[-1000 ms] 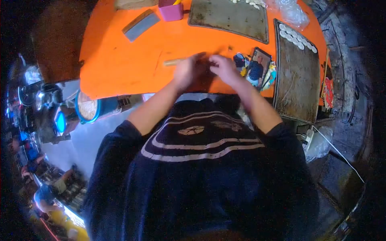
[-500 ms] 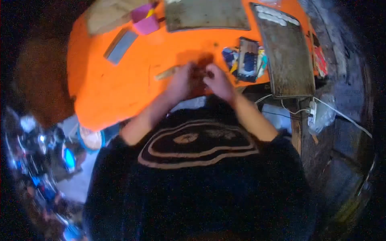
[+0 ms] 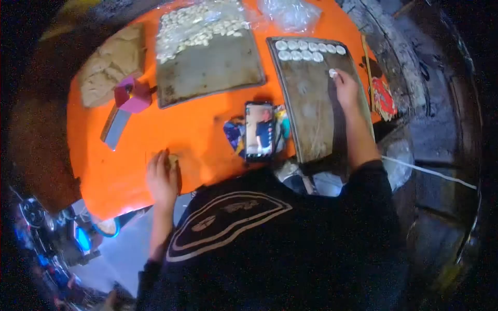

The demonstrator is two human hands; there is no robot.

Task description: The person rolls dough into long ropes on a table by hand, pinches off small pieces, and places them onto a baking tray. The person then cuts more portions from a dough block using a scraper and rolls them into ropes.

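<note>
On the right, my right hand point(image 3: 346, 90) pinches a small white dough piece point(image 3: 333, 73) over the right metal tray point(image 3: 313, 103), just below two rows of flat white rounds point(image 3: 303, 56). My left hand point(image 3: 162, 176) rests on the orange table point(image 3: 197, 129) at the lower left. Its fingers are bent beside a small tan piece point(image 3: 173, 160), which they partly hide; whether they grip it is unclear. A phone point(image 3: 259, 130) showing a person on its screen leans on a colourful bundle between my hands.
A second metal tray point(image 3: 212, 70) bears many small pale dough pieces under clear plastic. To its left are a brown covered slab point(image 3: 111, 67), a pink container point(image 3: 133, 97) and a flat scraper point(image 3: 118, 129). A plastic bag point(image 3: 290, 15) lies at the back.
My hands have parted from close together in the middle. The right has reached out over the right tray with a white piece; the left stays low on the table. The view has turned rightward.
</note>
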